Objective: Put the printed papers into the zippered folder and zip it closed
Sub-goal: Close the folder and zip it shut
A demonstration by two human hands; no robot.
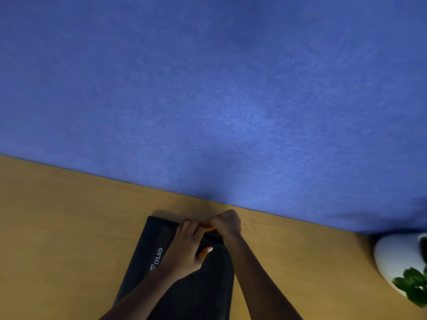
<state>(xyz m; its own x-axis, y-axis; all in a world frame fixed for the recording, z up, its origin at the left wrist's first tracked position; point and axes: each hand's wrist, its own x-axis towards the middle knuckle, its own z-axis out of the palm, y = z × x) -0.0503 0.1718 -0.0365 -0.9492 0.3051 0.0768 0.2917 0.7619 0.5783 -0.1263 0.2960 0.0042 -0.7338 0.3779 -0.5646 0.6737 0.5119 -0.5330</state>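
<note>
A black zippered folder (147, 255) with white lettering lies flat on the wooden desk (57, 215), its far end near the blue wall. My left hand (184, 248) presses down on the folder's far part, fingers spread over the top edge. My right hand (226, 222) is a closed fist at the folder's far right corner, pinching something small and orange that looks like the zipper pull. No printed papers are visible; the folder's inside is hidden.
A blue felt wall panel (231, 88) rises straight behind the desk. A white pot (392, 257) with a green plant (413, 287) stands at the right edge of the desk.
</note>
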